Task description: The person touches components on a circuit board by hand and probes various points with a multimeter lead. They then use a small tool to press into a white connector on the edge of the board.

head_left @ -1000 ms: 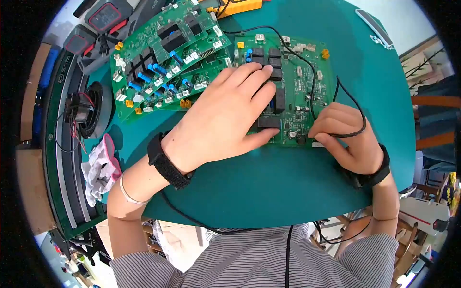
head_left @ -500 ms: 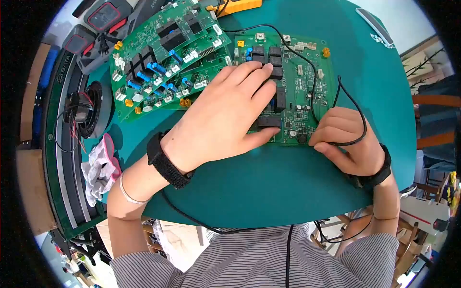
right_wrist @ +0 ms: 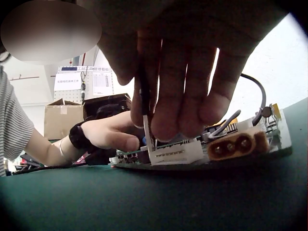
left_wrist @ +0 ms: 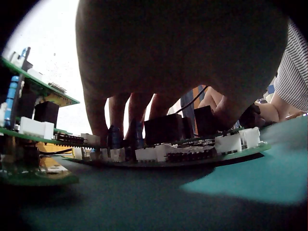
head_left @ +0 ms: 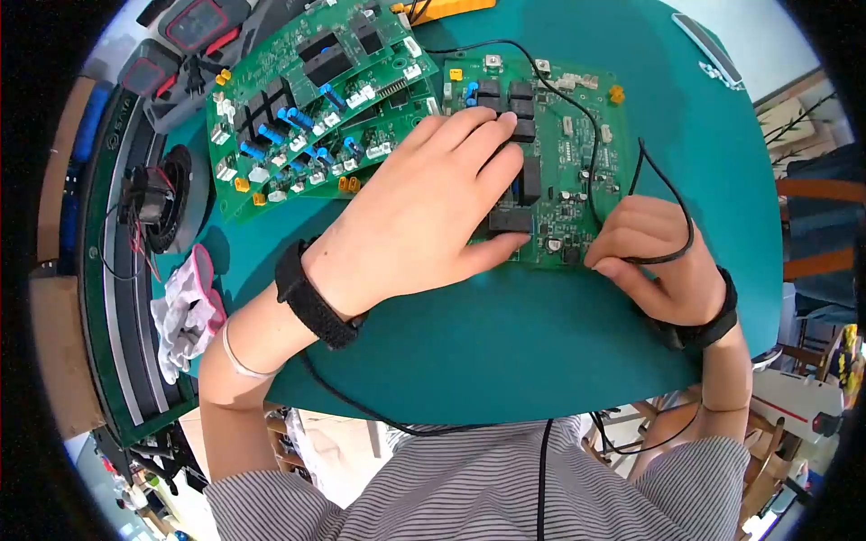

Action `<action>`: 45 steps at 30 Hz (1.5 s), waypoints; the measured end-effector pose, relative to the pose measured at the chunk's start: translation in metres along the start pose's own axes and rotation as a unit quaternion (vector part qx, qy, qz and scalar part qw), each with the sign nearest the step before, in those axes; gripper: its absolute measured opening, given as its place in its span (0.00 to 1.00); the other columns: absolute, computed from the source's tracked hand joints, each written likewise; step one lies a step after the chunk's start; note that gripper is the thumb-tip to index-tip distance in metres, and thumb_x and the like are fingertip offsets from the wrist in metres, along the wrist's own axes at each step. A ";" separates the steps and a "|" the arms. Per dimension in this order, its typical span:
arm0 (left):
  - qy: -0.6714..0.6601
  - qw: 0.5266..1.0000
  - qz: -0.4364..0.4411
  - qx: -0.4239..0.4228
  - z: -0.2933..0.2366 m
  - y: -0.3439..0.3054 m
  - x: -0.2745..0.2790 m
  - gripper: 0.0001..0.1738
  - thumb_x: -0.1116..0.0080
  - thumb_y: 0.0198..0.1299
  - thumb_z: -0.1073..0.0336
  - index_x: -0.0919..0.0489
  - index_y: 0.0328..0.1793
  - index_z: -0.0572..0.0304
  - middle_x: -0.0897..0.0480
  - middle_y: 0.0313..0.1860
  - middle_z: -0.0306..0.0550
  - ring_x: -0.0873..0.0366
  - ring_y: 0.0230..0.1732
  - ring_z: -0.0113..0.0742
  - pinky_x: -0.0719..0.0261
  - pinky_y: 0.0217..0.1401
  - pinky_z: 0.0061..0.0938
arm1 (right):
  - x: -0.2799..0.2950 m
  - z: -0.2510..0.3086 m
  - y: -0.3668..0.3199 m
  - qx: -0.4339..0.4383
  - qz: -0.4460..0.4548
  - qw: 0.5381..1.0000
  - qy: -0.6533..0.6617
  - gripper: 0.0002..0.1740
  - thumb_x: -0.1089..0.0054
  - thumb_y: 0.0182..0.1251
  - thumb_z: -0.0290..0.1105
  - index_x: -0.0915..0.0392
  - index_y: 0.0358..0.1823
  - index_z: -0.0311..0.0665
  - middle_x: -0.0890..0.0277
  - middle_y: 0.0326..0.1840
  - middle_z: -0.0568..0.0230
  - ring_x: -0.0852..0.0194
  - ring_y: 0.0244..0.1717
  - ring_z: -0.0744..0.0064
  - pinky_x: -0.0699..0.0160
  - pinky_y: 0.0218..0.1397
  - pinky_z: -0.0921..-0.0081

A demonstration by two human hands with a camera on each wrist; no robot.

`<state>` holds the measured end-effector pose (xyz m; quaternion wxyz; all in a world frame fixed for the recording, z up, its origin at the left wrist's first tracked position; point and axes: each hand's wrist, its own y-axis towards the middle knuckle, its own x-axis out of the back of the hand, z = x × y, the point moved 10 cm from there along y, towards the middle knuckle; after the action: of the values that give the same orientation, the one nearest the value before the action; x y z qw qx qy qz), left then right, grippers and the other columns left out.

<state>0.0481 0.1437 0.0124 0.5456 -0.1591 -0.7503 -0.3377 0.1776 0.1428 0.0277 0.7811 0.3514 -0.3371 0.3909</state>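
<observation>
My left hand [head_left: 419,207] lies spread over a green circuit board [head_left: 564,194], palm down, its fingers and thumb resting on the black relays [head_left: 512,220]. At the board's near right corner, my right hand [head_left: 654,257] pinches a slim black test probe [right_wrist: 144,94]. In the right wrist view its pale tip meets the left end of a white connector [right_wrist: 178,153] on the board edge. A black cable [head_left: 591,149] crosses the board and loops over the right hand. Blue capacitors [left_wrist: 114,137] stand beside the left fingers in the left wrist view.
Stacked circuit boards [head_left: 361,68] lie to the left of the worked board. A yellow device [head_left: 446,9] is at the far edge. On the left are a white and pink glove [head_left: 188,316], a round wired part [head_left: 171,203] and dark cases [head_left: 203,32].
The left hand keeps its place on the relays. The right hand shifts slightly at the board's corner; a white connector visible beside its fingertips a second ago is now covered in the head view.
</observation>
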 end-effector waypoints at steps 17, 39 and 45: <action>-0.013 1.000 -0.009 -0.005 0.001 -0.001 0.000 0.36 0.25 0.54 0.56 0.25 0.65 0.70 0.26 0.72 0.59 0.30 0.73 0.60 0.28 0.75 0.48 | 0.011 -0.002 0.001 0.011 -0.034 0.999 0.025 0.03 0.32 0.65 0.25 0.18 0.38 0.35 0.18 0.36 0.58 0.22 0.35 0.53 0.25 0.37 0.62; -0.012 1.000 -0.003 0.000 0.000 -0.001 0.001 0.37 0.25 0.54 0.55 0.25 0.66 0.69 0.26 0.72 0.58 0.30 0.74 0.58 0.28 0.75 0.48 | 0.005 0.003 0.002 0.018 -0.021 0.999 -0.016 0.09 0.27 0.61 0.25 0.15 0.42 0.37 0.15 0.39 0.59 0.18 0.39 0.54 0.20 0.42 0.62; -0.010 1.000 -0.003 0.001 0.001 -0.001 0.000 0.38 0.25 0.54 0.55 0.25 0.66 0.69 0.26 0.72 0.59 0.30 0.74 0.59 0.29 0.75 0.48 | 0.010 0.001 0.002 0.010 -0.048 0.999 -0.023 0.07 0.29 0.62 0.24 0.17 0.40 0.36 0.16 0.38 0.59 0.19 0.38 0.53 0.21 0.42 0.61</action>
<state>0.0472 0.1438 0.0119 0.5369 -0.1597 -0.7567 -0.3371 0.1801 0.1467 0.0368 0.7875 0.3836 -0.3339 0.3481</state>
